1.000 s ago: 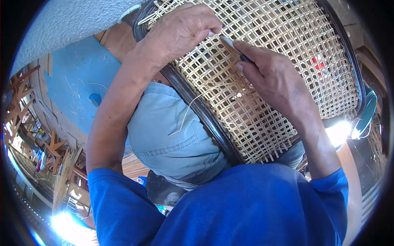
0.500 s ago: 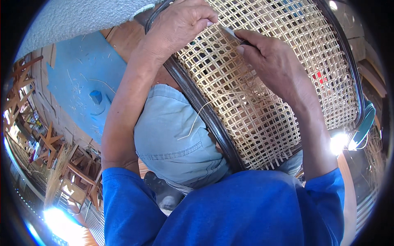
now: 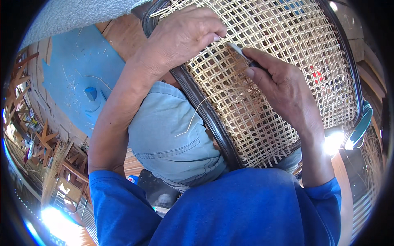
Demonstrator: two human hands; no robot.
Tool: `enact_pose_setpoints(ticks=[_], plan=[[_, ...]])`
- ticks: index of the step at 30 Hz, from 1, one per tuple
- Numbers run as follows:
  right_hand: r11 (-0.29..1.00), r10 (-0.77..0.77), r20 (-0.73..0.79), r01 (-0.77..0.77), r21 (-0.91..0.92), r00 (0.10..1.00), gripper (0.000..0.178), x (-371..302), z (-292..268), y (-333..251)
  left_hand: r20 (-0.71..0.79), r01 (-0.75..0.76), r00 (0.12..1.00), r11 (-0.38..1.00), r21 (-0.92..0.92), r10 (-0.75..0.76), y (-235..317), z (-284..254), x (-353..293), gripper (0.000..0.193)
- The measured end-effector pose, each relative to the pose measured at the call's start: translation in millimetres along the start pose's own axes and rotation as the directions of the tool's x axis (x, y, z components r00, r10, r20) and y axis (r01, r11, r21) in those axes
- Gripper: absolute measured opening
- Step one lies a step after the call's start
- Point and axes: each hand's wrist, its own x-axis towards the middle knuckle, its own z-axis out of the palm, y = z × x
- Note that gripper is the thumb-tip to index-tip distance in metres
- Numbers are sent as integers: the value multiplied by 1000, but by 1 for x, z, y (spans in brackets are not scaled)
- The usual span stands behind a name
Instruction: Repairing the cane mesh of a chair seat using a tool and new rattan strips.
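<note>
A woven cane panel [image 3: 328, 45] in a dark, glossy wooden frame [image 3: 210, 117] leans across my lap. At its upper left, my left hand [image 3: 188, 37] is closed, thumb and forefinger pinched on a cane strand of the weave; the fingers hide most of that strand. My right hand [image 3: 287, 88] grips a small tool with a dark handle and a pointed metal blade [image 3: 237, 49], probably a knife. Its tip rests at or just over the weave, close to my left thumb. One loose strand [image 3: 192, 121] curves out over the frame onto my trouser leg.
To the left lies a blue sheet [image 3: 67, 78] with cane scraps and a small blue block [image 3: 90, 93] on it. Pale towelling [image 3: 82, 16] hangs at the top left. Wooden furniture parts [image 3: 45, 137] and a bundle of long strands [image 3: 53, 168] stand farther left.
Both hands have come a little nearer to me over the panel, and the blade with them. A strand end now shows at the upper left, beyond my left hand.
</note>
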Motion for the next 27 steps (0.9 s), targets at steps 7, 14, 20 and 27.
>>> enact_pose_setpoints(ticks=[7,14,20,27], plan=[[980,-87,43,94,-174,995,36,5,6,-2,82,-93,993,991,93,85,-10,4,5,13],[953,-135,34,139,-268,990,35,7,11,-1,89,-88,993,991,98,80,-8,2,7,13],[997,-14,0,14,-78,1000,35,-7,-3,-2,57,-81,995,994,75,77,-12,3,9,14],[998,6,-107,1,62,994,33,-25,0,9,102,-68,993,996,59,62,12,11,0,14]])
